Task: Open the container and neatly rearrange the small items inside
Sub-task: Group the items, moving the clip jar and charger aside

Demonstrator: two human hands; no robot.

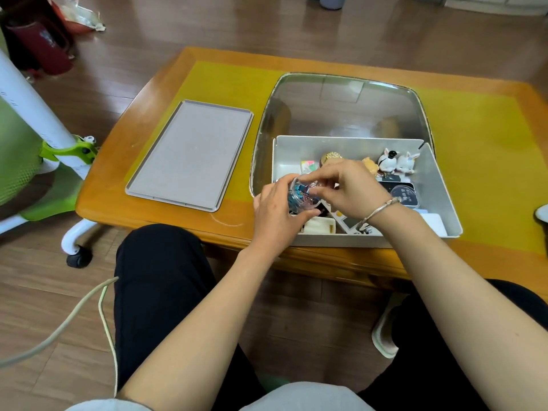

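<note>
Both hands gripped one clear jar [302,194] above the box [441,200]: left hand [277,213] cupped it, right hand [344,185] pinched its top. Best kept level before seating it.

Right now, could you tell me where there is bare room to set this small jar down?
The grey lid left of the white container is bare, as is the metal tray behind it. Inside the container is crowded.

White container [439,185] open w/ small items inside; lid [189,152] flat on table, left.
</note>
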